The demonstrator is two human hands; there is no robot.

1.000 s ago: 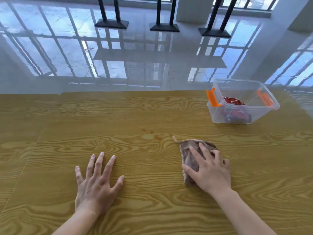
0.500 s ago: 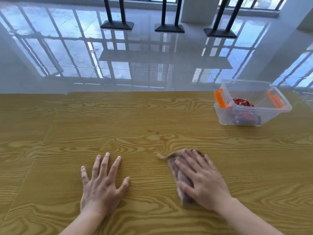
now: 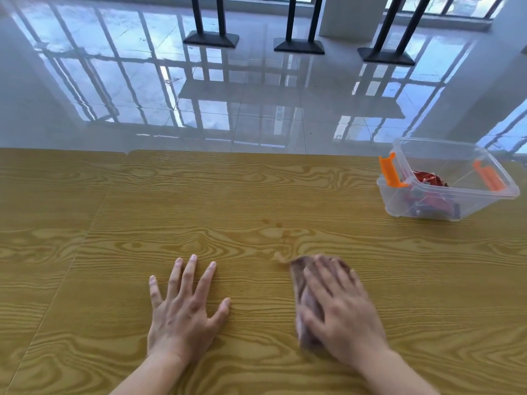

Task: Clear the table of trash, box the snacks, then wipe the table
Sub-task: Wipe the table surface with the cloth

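Observation:
My right hand (image 3: 340, 309) presses flat on a brown cloth (image 3: 302, 283) on the wooden table (image 3: 199, 201); the hand and cloth are motion-blurred. Most of the cloth is hidden under the hand. My left hand (image 3: 184, 306) lies flat on the table with fingers spread, to the left of the cloth. A clear plastic box (image 3: 447, 181) with orange latches stands at the far right of the table, holding red snack packets (image 3: 429, 178). A few small brownish stains (image 3: 281, 228) mark the wood just beyond the cloth.
A seam (image 3: 94, 218) runs between two table sections on the left. Beyond the far table edge lies a glossy tiled floor (image 3: 256, 104) with black stand bases (image 3: 211, 39).
My right hand has dragged the cloth toward me and slightly left across the table. The left hand stays planted. The view has shifted left, so the box sits further right in frame.

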